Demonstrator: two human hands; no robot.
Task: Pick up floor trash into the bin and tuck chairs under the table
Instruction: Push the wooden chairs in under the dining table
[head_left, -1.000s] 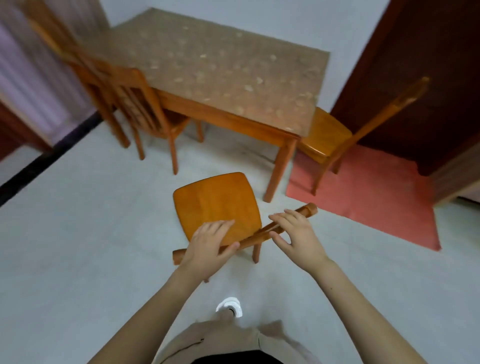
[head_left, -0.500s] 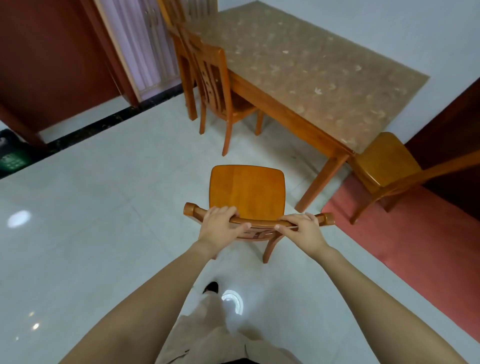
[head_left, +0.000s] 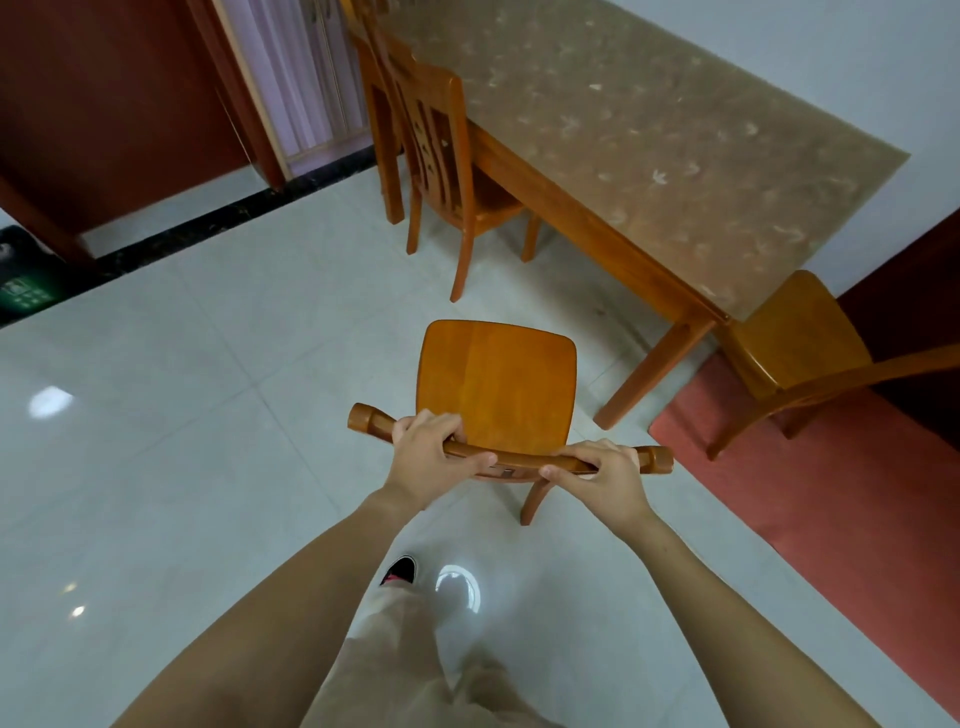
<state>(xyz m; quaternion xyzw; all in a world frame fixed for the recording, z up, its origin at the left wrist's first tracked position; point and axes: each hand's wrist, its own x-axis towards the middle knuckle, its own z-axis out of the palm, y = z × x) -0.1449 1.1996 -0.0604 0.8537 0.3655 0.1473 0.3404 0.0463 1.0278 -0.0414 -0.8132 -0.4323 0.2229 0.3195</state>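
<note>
An orange wooden chair (head_left: 497, 384) stands on the pale tiled floor directly in front of me, its seat facing the table (head_left: 649, 119). My left hand (head_left: 434, 457) grips the left part of its curved top rail. On the right part of the same rail, my right hand (head_left: 602, 480) is curled with the thumb underneath. The table has a patterned brown cover and wooden legs. No floor trash is visible.
Two chairs (head_left: 441, 156) stand at the table's left long side, partly tucked in. Another chair (head_left: 800, 343) stands at the table's near right end, over a red mat (head_left: 831, 493). A dark green bin (head_left: 26, 280) sits at the far left edge. My foot (head_left: 400, 569) is below the chair.
The view swung left, bringing the doorway and bin into sight. Both hands went from resting loosely on the tilted rail to gripping it, and the chair now stands square to me.
</note>
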